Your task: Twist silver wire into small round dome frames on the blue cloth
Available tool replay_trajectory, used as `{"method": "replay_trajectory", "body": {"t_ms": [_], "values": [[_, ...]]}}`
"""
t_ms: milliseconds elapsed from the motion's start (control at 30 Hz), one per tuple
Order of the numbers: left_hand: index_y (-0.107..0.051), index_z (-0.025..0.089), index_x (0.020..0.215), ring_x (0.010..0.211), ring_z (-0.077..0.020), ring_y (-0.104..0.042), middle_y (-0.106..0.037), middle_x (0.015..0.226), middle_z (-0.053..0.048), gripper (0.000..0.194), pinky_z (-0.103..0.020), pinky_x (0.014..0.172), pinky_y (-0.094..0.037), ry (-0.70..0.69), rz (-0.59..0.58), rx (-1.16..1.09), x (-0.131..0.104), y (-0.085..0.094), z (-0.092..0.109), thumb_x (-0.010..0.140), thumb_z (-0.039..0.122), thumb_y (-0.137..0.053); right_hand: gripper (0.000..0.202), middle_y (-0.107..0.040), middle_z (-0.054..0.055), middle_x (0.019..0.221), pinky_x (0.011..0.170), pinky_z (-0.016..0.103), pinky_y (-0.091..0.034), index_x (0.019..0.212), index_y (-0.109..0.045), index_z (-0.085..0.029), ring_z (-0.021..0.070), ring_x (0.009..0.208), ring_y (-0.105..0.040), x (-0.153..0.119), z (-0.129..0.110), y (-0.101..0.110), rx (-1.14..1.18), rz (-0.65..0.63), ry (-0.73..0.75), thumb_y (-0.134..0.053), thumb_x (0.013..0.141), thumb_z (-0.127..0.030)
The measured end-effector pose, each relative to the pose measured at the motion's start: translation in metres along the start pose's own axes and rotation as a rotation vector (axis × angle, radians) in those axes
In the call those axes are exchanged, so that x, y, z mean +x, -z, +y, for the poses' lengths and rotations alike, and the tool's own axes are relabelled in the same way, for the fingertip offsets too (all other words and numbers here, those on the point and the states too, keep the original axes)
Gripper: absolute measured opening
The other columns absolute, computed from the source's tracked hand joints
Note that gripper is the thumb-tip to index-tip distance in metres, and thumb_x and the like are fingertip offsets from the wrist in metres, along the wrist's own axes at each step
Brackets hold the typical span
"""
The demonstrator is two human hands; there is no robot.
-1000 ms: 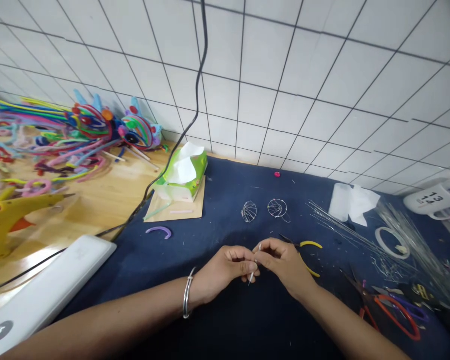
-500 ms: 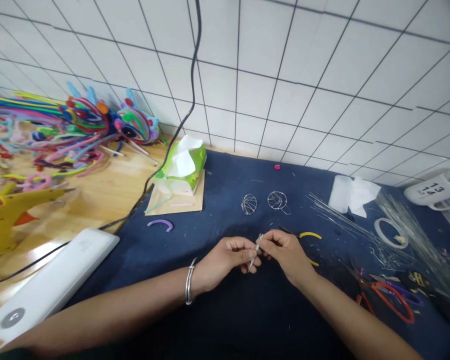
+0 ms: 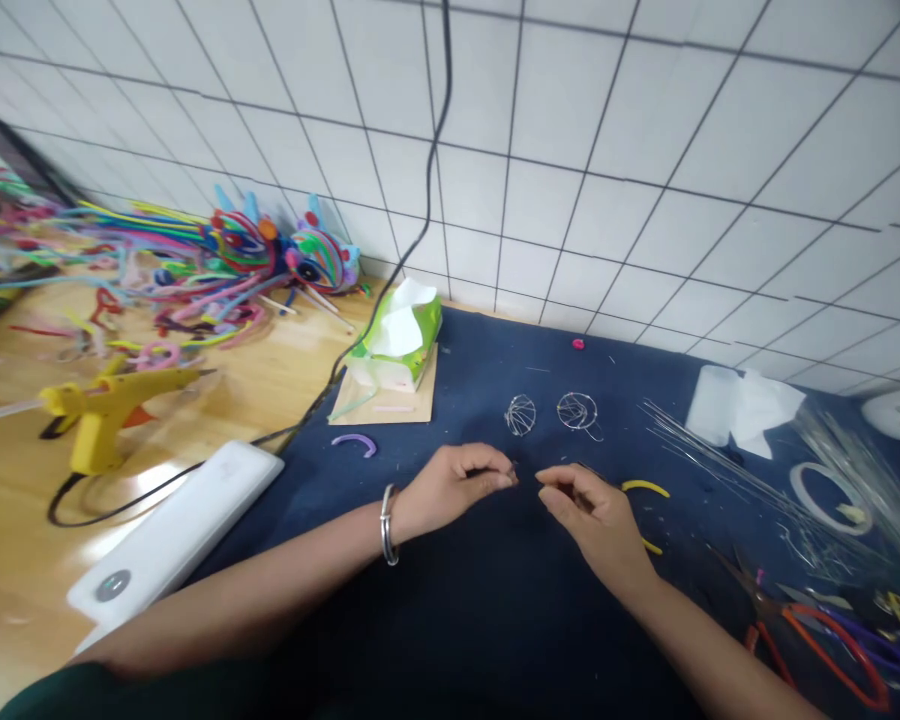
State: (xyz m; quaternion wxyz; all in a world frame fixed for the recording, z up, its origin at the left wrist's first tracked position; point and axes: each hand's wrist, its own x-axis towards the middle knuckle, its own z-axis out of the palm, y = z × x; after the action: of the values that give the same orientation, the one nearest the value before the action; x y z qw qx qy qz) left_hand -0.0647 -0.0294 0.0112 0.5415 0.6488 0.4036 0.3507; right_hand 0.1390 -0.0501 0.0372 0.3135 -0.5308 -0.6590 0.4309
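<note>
A: Where is the small piece (image 3: 514,468) in relation to the hands?
B: It is at the very tips of the left hand (image 3: 513,477). The thumb and the forefinger are pressed together on it, and only a little bit shows past them, so its shape is too small to tell.
A: And the right hand (image 3: 542,487)?
B: It is near, on the other side of a narrow gap. Its thumb and forefinger are curved, with their tips slightly apart.
A: Do the two hands touch each other?
B: No, they are apart, both above the dark blue cloth (image 3: 487,345) which covers this part of the desk (image 3: 7,545).
A: What is lying just beyond them?
B: Two wire forms. The rounded wire cage (image 3: 521,415) is beyond the left fingertips, and the wire ring (image 3: 577,411) is beyond the right fingers. They are close to each other but not touching.
A: What is nearest to the right hand on its outer side?
B: The pliers (image 3: 646,488), with yellow handles, partly hidden behind this hand. Farther to the right are the straight wires (image 3: 709,455) and the scissors (image 3: 769,604).
A: And on the left?
B: The purple curved piece (image 3: 355,441) lies beyond the left wrist, near the brown card (image 3: 412,408).
</note>
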Motion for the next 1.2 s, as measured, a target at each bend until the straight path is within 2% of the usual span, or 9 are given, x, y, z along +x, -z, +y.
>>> {"method": "replay_trajectory", "body": {"t_ms": [100, 167, 300, 467, 633, 800, 967, 1067, 1200], "values": [[-0.061, 0.014, 0.083, 0.084, -0.0148, -0.058, -0.063, 0.089, -0.006, 0.015, -0.028, 0.079, -0.044, -0.053, 0.226, 0.13, 0.006, 0.024, -0.012, 0.078, 0.027, -0.056, 0.016, -0.058, 0.0, 0.077, 0.062, 0.023, -0.041, 0.086, -0.061, -0.021, 0.0119, 0.067, -0.052, 0.001, 0.002, 0.0, -0.013, -0.052, -0.011, -0.051, 0.081, -0.032], [-0.062, 0.015, 0.082, 0.081, -0.0146, -0.058, -0.063, 0.086, -0.005, 0.013, -0.027, 0.077, -0.044, -0.046, 0.281, 0.236, 0.009, 0.037, -0.023, 0.077, 0.026, -0.057, 0.016, -0.058, 0.0, 0.076, 0.062, 0.023, -0.041, 0.083, -0.061, -0.021, 0.0122, 0.067, -0.052, 0.001, 0.004, -0.002, -0.025, -0.1, 0.013, -0.049, 0.081, -0.031], [-0.064, 0.017, 0.076, 0.074, -0.0137, -0.058, -0.064, 0.076, -0.002, 0.01, -0.026, 0.073, -0.044, -0.085, 0.241, 0.459, 0.01, 0.045, -0.035, 0.078, 0.021, -0.055, 0.015, -0.058, 0.0, 0.077, 0.065, 0.024, -0.042, 0.082, -0.061, -0.021, 0.0129, 0.071, -0.053, 0.001, 0.007, -0.005, -0.046, -0.143, 0.048, -0.049, 0.081, -0.031], [-0.063, 0.017, 0.082, 0.077, -0.014, -0.059, -0.065, 0.083, -0.003, 0.012, -0.025, 0.074, -0.044, -0.115, 0.372, 0.452, 0.009, 0.048, -0.034, 0.078, 0.025, -0.054, 0.015, -0.059, 0.0, 0.081, 0.067, 0.024, -0.042, 0.082, -0.061, -0.022, 0.0132, 0.074, -0.054, 0.003, 0.009, -0.006, -0.058, -0.167, 0.037, -0.048, 0.082, -0.03], [-0.063, 0.017, 0.075, 0.069, -0.013, -0.057, -0.063, 0.073, -0.001, 0.012, -0.023, 0.069, -0.043, -0.055, 0.293, 0.496, 0.012, 0.051, -0.039, 0.077, 0.022, -0.053, 0.015, -0.06, 0.0, 0.08, 0.067, 0.025, -0.043, 0.082, -0.061, -0.022, 0.0132, 0.074, -0.055, 0.002, 0.011, -0.009, -0.101, -0.192, 0.061, -0.047, 0.083, -0.028], [-0.061, 0.017, 0.072, 0.065, -0.0124, -0.054, -0.06, 0.069, 0.0, 0.01, -0.022, 0.065, -0.039, -0.031, 0.301, 0.471, 0.014, 0.051, -0.039, 0.076, 0.021, -0.052, 0.017, -0.06, 0.001, 0.083, 0.071, 0.026, -0.043, 0.088, -0.061, -0.021, 0.0136, 0.076, -0.055, 0.008, 0.019, -0.009, -0.347, -0.157, 0.272, -0.045, 0.084, -0.022], [-0.056, 0.015, 0.069, 0.065, -0.0111, -0.05, -0.057, 0.068, 0.0, 0.011, -0.022, 0.064, -0.038, -0.007, 0.347, 0.184, 0.016, 0.053, -0.033, 0.075, 0.024, -0.055, 0.025, -0.059, 0.007, 0.083, 0.071, 0.032, -0.039, 0.094, -0.06, -0.015, 0.0184, 0.079, -0.051, 0.039, 0.01, -0.018, -0.908, -0.146, 0.655, -0.04, 0.083, -0.007], [-0.053, 0.013, 0.068, 0.065, -0.0098, -0.049, -0.057, 0.071, 0.0, 0.016, -0.021, 0.063, -0.037, 0.018, 0.343, -0.099, 0.014, 0.056, -0.026, 0.074, 0.027, -0.058, 0.023, -0.057, 0.008, 0.076, 0.063, 0.033, -0.037, 0.086, -0.061, -0.012, 0.0192, 0.073, -0.049, 0.062, -0.004, -0.034, -1.16, -0.182, 0.787, -0.041, 0.079, -0.002], [-0.053, 0.012, 0.068, 0.059, -0.0072, -0.044, -0.056, 0.071, -0.001, 0.02, -0.02, 0.057, -0.034, 0.058, 0.302, -0.299, 0.011, 0.058, -0.021, 0.07, 0.029, -0.063, 0.017, -0.055, 0.01, 0.068, 0.057, 0.033, -0.033, 0.073, -0.061, -0.011, 0.0201, 0.068, -0.048, 0.085, -0.014, -0.06, -1.293, -0.25, 0.888, -0.046, 0.077, -0.004]]}}
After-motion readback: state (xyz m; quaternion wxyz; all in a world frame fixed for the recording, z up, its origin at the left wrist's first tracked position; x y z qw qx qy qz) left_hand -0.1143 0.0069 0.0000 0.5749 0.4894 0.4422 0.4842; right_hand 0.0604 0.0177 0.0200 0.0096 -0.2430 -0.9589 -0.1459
